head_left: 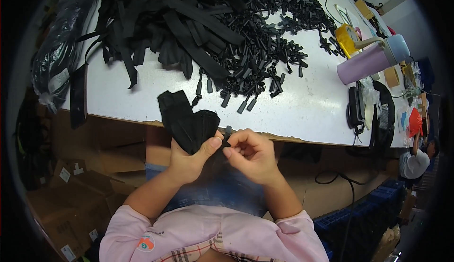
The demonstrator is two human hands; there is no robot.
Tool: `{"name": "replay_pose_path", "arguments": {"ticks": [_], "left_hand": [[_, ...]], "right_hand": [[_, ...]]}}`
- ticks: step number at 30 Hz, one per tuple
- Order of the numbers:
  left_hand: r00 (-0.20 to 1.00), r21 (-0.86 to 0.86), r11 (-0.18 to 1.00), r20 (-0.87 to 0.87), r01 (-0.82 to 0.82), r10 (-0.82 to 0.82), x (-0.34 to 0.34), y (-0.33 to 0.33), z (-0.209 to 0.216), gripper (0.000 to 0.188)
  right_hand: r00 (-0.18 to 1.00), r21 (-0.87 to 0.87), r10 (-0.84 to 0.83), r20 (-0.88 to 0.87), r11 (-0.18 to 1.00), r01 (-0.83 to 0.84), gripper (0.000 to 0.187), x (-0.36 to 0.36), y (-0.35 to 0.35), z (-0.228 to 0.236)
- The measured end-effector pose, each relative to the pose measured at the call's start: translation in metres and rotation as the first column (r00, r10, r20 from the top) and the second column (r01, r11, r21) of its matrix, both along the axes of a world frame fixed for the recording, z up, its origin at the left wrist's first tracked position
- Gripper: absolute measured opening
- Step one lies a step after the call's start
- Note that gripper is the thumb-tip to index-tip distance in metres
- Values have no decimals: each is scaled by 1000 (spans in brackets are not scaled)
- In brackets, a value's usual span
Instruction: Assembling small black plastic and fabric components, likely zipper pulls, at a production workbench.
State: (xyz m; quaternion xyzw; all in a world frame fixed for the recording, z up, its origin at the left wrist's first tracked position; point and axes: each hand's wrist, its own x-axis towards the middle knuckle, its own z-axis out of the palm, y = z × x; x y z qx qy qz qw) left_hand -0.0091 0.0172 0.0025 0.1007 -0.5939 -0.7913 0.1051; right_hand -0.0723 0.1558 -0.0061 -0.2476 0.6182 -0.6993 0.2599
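Observation:
My left hand (pixel 191 163) is closed round a folded bundle of black fabric strips (pixel 185 120), its thumb pressed on the lower right side. Beside it, my right hand (pixel 254 155) pinches a small black zipper pull (pixel 227 134) with a grey tip. The pull sits close against the bundle; whether it is attached to a strip I cannot tell. Both hands are just off the table's front edge, above my lap. On the table beyond them lie a large heap of black fabric strips (pixel 165 20) and a spread pile of black zipper pulls (pixel 265 44).
The white table (pixel 302 113) has a worn front edge. A pink bottle (pixel 364 65), a yellow tape roll (pixel 346 40) and a black bag (pixel 384 117) stand at right. A plastic-wrapped black bundle (pixel 64 49) lies at left. Cardboard boxes (pixel 80 205) and blue crates (pixel 373 210) are below. Another person (pixel 416 162) is far right.

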Motion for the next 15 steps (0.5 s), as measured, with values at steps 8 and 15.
{"name": "replay_pose_path", "arguments": {"ticks": [8,15], "left_hand": [[998,-10,998,18,66,-65,1,-2,3,12],[998,-1,999,37,-54,54,-6,-8,3,13]], "right_hand": [[996,-53,23,87,998,-18,9,-5,-6,9],[904,323,248,-349,937,-133,12,8,-2,-8]]}}
